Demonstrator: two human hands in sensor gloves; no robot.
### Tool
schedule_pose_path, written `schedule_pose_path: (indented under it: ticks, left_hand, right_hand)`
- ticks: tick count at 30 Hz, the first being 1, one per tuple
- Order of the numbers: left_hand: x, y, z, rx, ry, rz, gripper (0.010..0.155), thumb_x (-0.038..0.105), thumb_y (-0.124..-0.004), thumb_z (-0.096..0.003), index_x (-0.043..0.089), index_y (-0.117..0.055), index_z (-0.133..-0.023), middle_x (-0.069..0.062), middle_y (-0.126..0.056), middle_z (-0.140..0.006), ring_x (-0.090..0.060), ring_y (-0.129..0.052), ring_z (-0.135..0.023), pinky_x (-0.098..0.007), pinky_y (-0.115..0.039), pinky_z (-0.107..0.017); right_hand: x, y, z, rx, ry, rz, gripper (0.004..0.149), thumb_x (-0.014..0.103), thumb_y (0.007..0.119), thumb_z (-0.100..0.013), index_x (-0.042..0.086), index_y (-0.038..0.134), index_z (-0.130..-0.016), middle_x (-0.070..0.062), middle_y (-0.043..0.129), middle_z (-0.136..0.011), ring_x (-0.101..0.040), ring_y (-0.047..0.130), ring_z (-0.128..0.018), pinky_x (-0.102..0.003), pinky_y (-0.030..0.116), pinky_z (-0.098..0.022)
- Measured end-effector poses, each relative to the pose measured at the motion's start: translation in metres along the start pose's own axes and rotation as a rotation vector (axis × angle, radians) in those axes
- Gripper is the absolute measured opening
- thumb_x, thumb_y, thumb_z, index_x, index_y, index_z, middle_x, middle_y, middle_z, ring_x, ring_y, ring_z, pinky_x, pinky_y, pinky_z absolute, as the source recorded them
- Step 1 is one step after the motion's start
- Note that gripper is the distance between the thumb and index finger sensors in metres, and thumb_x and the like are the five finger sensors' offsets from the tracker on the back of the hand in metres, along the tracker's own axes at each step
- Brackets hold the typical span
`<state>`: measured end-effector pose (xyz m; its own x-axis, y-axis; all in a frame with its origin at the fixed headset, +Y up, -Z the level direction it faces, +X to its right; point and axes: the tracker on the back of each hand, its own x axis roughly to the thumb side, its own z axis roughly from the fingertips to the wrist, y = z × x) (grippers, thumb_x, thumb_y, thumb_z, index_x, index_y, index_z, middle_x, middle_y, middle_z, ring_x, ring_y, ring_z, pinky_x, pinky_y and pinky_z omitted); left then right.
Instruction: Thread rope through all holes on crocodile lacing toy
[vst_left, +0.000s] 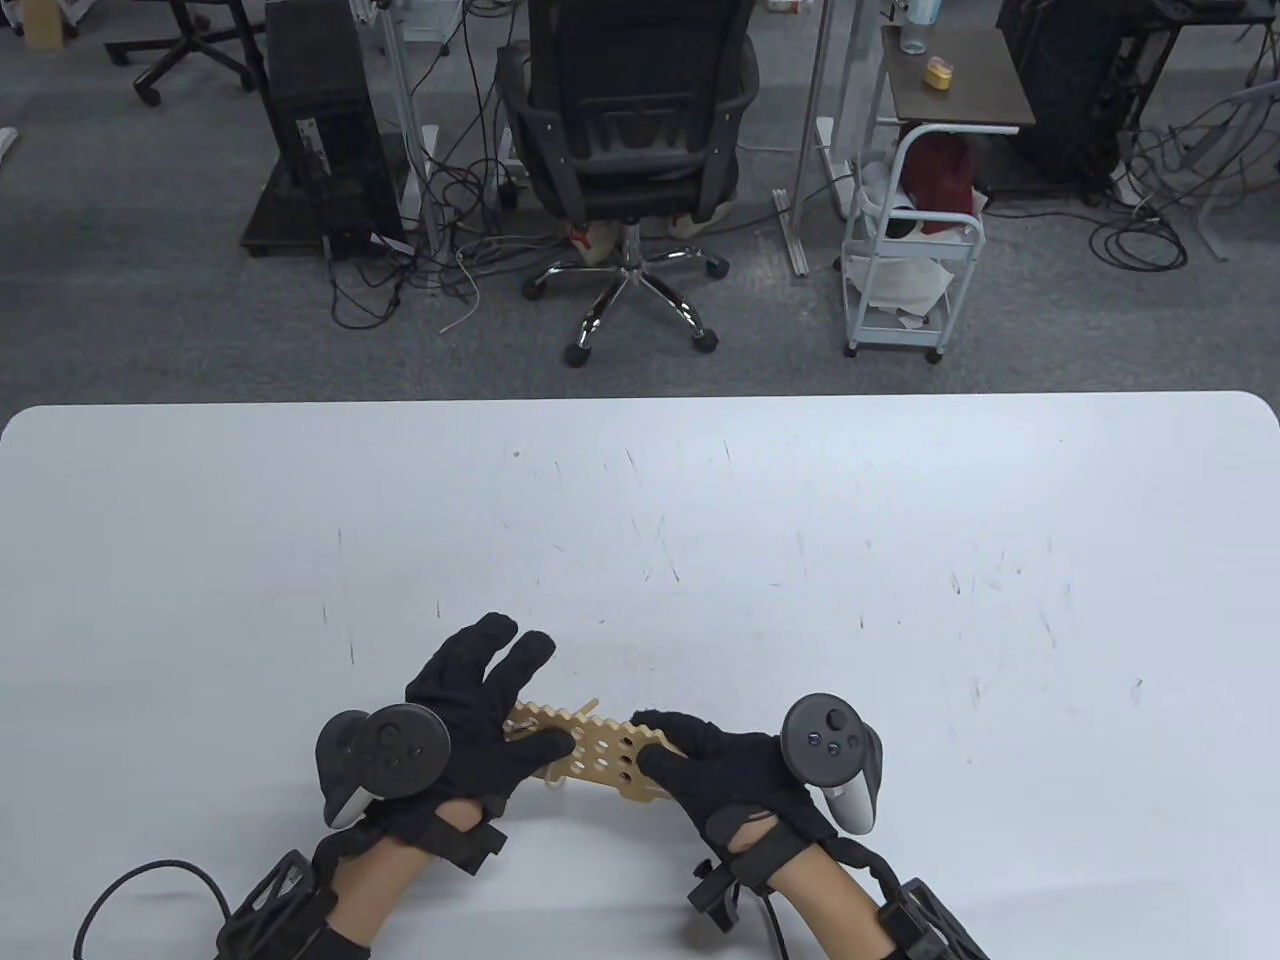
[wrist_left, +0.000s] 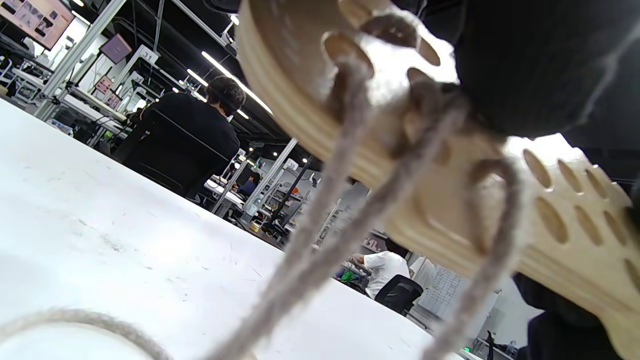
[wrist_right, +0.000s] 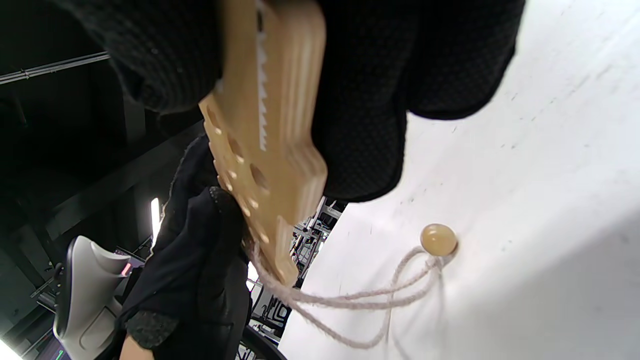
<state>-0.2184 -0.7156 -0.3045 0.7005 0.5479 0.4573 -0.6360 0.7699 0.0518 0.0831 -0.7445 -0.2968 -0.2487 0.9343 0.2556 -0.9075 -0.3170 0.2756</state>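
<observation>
1. Crocodile board (vst_left: 598, 752) hung just above the table (vst_left: 700, 520), lifted clear of it near the edge closest to me, held between my two hands.
2. My left hand (vst_left: 470, 715) took the board's left end, thumb laid across its face and the other fingers spread out straight beyond its far edge.
3. My right hand (vst_left: 725, 775) pinched the board's right end, fingers curled round it, as the right wrist view showed.
4. Rope (wrist_right: 350, 300) already ran through a few holes at the board's left end and drooped beneath it to the table, where its wooden bead (wrist_right: 438, 239) lay (most holes toward the right stood empty, so I judged the work at an early stage).
5. To lace the next hole well, I reckoned I should keep the board level, draw the slack below it taut, and feed the free end (which I could not find) into the nearest empty hole.
</observation>
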Motion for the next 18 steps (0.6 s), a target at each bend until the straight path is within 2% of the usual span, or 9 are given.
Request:
schedule_pose_path:
  ticks: [7,14,18]
  left_hand:
    - [-0.001,0.002,0.0,0.016,-0.004,-0.007,0.088,0.065,-0.091,-0.0339,0.046,-0.048,-0.108,-0.002,-0.036,-0.116,-0.033,-0.039,-0.107,-0.057,-0.037,-0.08]
    - [-0.016,0.022,0.002,0.119,0.054,0.051,0.084,0.066,-0.086,-0.0363,0.047,-0.048,-0.109,-0.003,-0.039,-0.116,-0.033,-0.041,-0.107,-0.057,-0.037,-0.08]
    - [-0.031,0.032,0.003,0.174,0.129,0.121,0.077,0.063,-0.082,-0.0399,0.048,-0.05,-0.108,-0.003,-0.044,-0.114,-0.034,-0.044,-0.106,-0.057,-0.038,-0.079]
  right_hand:
    - [-0.001,-0.004,0.001,-0.038,0.027,0.005,0.047,0.041,0.082,-0.044,0.017,0.082,-0.085,-0.008,0.104,-0.068,-0.027,0.107,-0.055,-0.048,0.082,-0.046]
    - [-0.003,-0.013,0.002,-0.088,0.051,-0.033,0.047,0.041,0.082,-0.045,0.017,0.082,-0.085,-0.008,0.103,-0.069,-0.028,0.107,-0.055,-0.048,0.082,-0.046]
    - [-0.002,-0.014,0.002,-0.09,0.053,-0.045,0.047,0.04,0.082,-0.045,0.017,0.081,-0.086,-0.008,0.103,-0.069,-0.028,0.106,-0.056,-0.049,0.081,-0.047]
